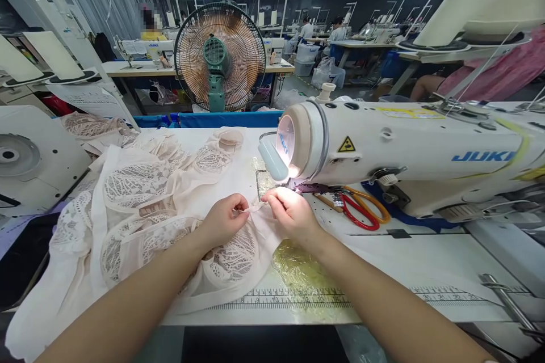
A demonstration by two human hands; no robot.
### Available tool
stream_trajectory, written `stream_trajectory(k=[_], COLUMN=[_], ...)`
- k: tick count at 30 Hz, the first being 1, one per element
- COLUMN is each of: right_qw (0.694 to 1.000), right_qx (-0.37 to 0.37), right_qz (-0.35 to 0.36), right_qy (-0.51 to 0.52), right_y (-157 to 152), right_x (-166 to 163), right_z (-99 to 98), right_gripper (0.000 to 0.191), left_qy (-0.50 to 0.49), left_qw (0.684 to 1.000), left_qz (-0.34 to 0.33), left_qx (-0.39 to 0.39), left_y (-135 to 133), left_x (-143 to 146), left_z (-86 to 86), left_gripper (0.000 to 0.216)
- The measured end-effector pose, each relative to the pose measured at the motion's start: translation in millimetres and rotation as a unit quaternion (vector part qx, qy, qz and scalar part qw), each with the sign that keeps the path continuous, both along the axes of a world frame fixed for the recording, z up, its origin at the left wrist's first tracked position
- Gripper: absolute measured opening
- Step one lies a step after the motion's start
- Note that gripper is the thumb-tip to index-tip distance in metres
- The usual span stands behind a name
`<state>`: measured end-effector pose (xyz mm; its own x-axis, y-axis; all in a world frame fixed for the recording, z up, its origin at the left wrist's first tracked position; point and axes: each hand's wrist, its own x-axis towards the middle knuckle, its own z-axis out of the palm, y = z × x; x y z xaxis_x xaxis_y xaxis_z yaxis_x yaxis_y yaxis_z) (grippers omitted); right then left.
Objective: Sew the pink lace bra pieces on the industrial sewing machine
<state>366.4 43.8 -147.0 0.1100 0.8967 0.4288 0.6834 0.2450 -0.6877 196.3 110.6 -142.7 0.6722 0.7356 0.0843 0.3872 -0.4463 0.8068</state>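
My left hand (pixel 225 216) and my right hand (pixel 289 212) meet just in front of the needle area of a white JUKI sewing machine (pixel 409 147). Both pinch a small strip of pale fabric (pixel 255 208) between thumb and fingers. It belongs to a cream lace garment (pixel 140 210) spread over the table's left half. The machine's lamp lights my right hand. The needle itself is hidden behind the machine head.
Scissors with red and orange handles (pixel 361 210) lie under the machine arm. A ruler strip (pixel 298 298) runs along the table's front edge. A standing fan (pixel 219 57) is behind the table. Other machines and workers sit at the back.
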Motion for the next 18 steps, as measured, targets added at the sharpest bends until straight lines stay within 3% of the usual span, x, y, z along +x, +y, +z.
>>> stream_trajectory(k=[6, 10, 12, 16, 18], right_qw=[0.996, 0.993, 0.988, 0.937, 0.913], right_qx=[-0.048, -0.081, -0.107, -0.199, -0.235], right_qz=[0.026, -0.024, 0.014, 0.112, 0.109], right_qy=[-0.067, -0.082, -0.115, -0.266, -0.317], right_y=[8, 6, 0, -24, -41], right_x=[-1, 4, 5, 3, -3], right_z=[-15.2, -2.5, 8.0, 16.8, 11.5], right_gripper=[0.013, 0.022, 0.019, 0.042, 0.031], left_qy=[-0.008, 0.011, 0.005, -0.023, -0.029], left_qw=[1.0, 1.0, 0.999, 0.991, 0.987], left_qz=[-0.024, 0.008, 0.031, 0.09, 0.1], left_qx=[-0.005, -0.018, -0.038, -0.101, -0.123], left_y=[-1, 1, 3, 7, 8], left_x=[1, 0, 0, -1, -1], left_z=[2.0, 1.5, -0.2, -3.0, -3.1], left_gripper=[0.009, 0.012, 0.014, 0.019, 0.019])
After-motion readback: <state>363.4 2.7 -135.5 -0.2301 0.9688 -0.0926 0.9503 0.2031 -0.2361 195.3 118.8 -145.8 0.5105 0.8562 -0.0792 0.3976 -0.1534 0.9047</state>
